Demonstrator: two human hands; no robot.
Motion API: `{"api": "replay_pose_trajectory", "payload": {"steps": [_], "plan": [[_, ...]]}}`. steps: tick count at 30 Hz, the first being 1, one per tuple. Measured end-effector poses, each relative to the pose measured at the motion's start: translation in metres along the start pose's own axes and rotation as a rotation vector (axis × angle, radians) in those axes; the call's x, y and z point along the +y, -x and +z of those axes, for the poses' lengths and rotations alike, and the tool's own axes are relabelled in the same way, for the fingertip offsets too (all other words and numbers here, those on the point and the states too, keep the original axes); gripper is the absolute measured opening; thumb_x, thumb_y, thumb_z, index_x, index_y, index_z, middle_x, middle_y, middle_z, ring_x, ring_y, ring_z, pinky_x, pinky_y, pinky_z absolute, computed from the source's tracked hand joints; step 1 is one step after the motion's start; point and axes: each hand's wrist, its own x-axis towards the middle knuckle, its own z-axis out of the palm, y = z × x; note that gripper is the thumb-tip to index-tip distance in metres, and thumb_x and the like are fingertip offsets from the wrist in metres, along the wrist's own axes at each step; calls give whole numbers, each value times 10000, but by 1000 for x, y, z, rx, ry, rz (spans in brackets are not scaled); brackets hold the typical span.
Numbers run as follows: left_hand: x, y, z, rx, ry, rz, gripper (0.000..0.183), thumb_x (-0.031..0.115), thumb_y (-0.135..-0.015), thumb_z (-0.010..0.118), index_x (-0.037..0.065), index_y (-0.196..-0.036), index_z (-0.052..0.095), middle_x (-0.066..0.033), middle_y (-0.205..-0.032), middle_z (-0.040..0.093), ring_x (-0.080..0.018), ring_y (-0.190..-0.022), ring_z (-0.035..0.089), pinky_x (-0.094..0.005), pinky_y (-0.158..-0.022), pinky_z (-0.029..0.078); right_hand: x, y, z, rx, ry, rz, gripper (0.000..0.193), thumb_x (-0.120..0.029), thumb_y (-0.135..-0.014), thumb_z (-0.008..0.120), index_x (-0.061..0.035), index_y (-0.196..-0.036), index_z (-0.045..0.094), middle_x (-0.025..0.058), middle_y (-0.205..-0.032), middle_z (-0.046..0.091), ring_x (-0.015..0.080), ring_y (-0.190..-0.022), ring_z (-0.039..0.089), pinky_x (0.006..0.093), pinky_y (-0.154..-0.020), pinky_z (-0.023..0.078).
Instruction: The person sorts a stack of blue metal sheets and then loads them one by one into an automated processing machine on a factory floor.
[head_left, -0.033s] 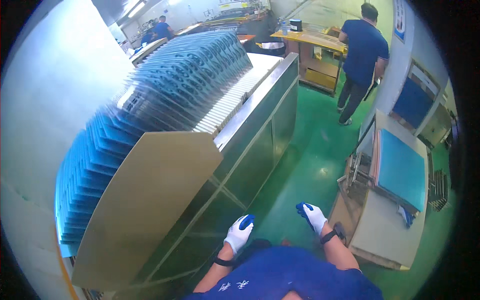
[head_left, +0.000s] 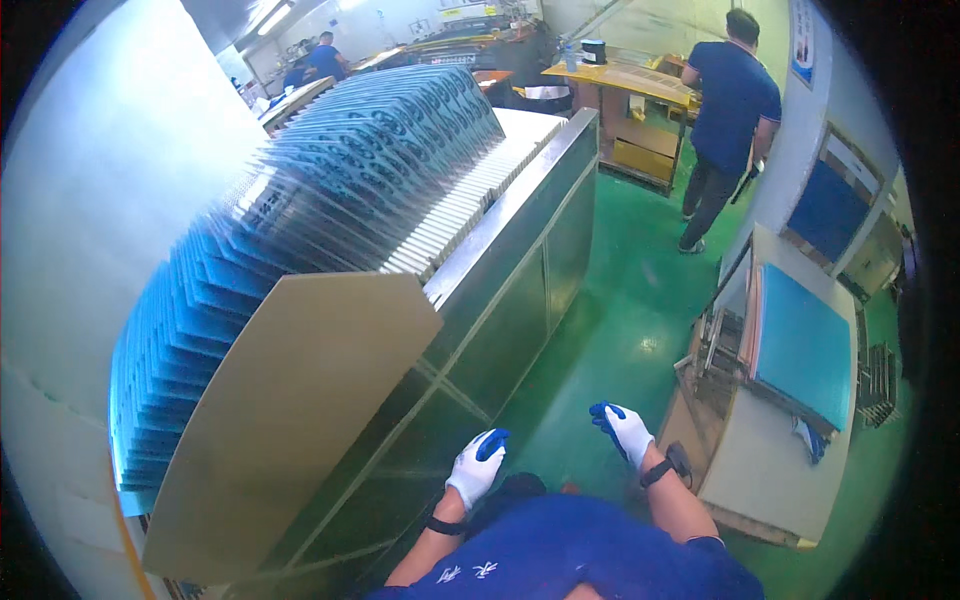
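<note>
My left hand (head_left: 476, 468), in a white glove with blue on the fingers, is held in front of me with the fingers curled together and nothing visible in them. It is nearest to the dark green side panel of a long conveyor-like rack (head_left: 500, 320). My right hand (head_left: 625, 438), gloved the same way, hangs over the floor to the right, its bent fingers somewhat apart and holding nothing. Many thin blue sheets (head_left: 190, 340) stand on edge in a row on the rack. A flat tan board (head_left: 300, 410) covers the rack's near end.
On the right a pale table (head_left: 770, 470) holds a stack of blue-green sheets (head_left: 800, 340) and a glove-like blue and white item (head_left: 808, 440). A person (head_left: 733, 105) stands by a yellow-topped bench (head_left: 630, 82); another person (head_left: 325, 62) is farther back. A green floor aisle (head_left: 640, 300) runs between.
The view has shifted very slightly. My hands keep the same pose, and the sheets and rack stand as before.
</note>
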Motion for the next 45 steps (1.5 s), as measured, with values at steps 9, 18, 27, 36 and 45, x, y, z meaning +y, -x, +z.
{"api": "replay_pose_trajectory", "payload": {"steps": [9,18,27,36,45], "plan": [[123,-118,-27,142,272,175,328,74,-947,532,-41,-1246,598,-123,-1276,623,-203,-1185,571,-315,-1051,396,-186,-165,-9,-186,-77,-327,405,-315,-1036,481,9,-1243,606,107,-1185,659,203,-1035,636,331,-912,485],[201,-275,-61,251,215,393,436,274,-955,557,-45,-1250,589,-181,-1264,623,-302,-1211,569,-400,-1047,415,-378,-322,-33,-174,33,-613,416,-308,-1054,442,20,-1262,590,122,-1201,653,211,-1072,633,351,-962,482],[264,-415,-42,750,247,250,603,-36,-790,405,-67,-1391,449,-192,-1388,520,-294,-1300,498,-383,-1097,370,-488,-502,-88,-185,426,-899,319,-182,-997,512,8,-1238,600,134,-1178,654,214,-1059,635,330,-957,474],[301,-587,-22,1253,69,397,568,204,-996,462,-10,-1496,300,-160,-1502,374,-296,-1391,358,-455,-1166,253,-529,-661,-136,-498,854,-942,426,-270,-897,621,-40,-1254,583,215,-1268,595,384,-1136,580,421,-989,466],[321,-641,-33,1472,266,345,604,135,-941,498,4,-1495,297,-185,-1432,404,-299,-1304,429,-432,-1106,356,-543,-708,-156,-811,761,-867,461,-286,-898,636,-25,-1270,560,212,-1248,598,388,-1117,582,426,-973,469]]}}
